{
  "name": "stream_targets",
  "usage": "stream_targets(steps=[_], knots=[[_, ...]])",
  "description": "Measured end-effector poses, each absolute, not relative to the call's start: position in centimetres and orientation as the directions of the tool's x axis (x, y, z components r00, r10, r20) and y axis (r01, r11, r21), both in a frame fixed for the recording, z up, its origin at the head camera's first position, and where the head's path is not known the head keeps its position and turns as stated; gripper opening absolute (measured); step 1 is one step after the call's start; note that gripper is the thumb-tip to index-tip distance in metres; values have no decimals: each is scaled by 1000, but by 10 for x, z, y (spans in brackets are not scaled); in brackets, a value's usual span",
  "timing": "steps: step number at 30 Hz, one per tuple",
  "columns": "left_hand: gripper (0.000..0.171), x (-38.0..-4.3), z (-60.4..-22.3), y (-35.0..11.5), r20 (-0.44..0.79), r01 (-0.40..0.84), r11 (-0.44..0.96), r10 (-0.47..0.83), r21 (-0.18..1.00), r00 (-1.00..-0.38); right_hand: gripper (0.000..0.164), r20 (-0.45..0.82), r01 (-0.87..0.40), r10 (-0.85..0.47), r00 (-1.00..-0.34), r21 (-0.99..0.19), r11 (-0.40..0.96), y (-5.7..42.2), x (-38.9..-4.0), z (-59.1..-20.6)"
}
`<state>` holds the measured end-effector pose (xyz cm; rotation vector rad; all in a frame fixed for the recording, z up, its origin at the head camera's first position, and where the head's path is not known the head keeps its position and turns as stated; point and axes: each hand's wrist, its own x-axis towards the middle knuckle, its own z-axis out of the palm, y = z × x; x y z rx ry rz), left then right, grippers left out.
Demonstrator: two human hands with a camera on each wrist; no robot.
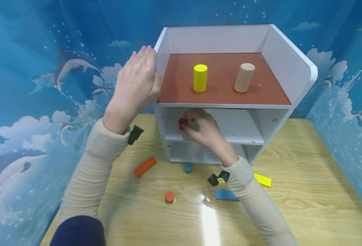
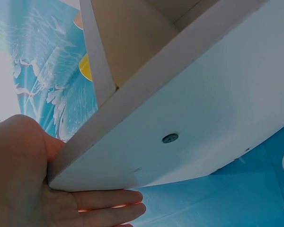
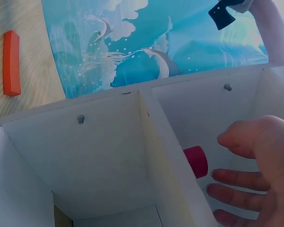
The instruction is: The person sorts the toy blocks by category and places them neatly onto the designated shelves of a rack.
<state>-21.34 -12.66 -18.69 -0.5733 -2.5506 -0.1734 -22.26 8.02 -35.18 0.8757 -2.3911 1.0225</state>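
A white shelf unit (image 1: pixel 291 65) with a brown top board stands before me. My left hand (image 1: pixel 136 80) rests against its upper left side; in the left wrist view the straight fingers of that hand (image 2: pixel 28 184) lie along the outside of the panel. My right hand (image 1: pixel 206 130) reaches into the middle compartment. There a small dark red cylinder (image 3: pixel 196 161) stands on the shelf board near the left wall. The thumb and spread fingers of the right hand (image 3: pixel 274 165) are beside the cylinder, with a gap between them and it in the right wrist view.
On the top board stand a yellow cylinder (image 1: pixel 200 78) and a plain wooden cylinder (image 1: pixel 244 78). Across the wooden table lie an orange-red block (image 1: pixel 145 166), a teal piece (image 1: pixel 188 167), an orange round piece (image 1: pixel 169 196), a blue block (image 1: pixel 225 195) and a yellow block (image 1: pixel 263 180).
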Motion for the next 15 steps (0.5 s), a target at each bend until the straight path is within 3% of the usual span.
stream_targets(steps=[8,15], knots=[[53,-213,-187,-126,517,430,903,364,8,-775,17,717,-806,-394,-575,-414,423,81,-211,-357],[52,-213,-187,-126,522,430,903,365,5,-771,16,777,-850,-381,-501,-360,385,79,-193,-367]])
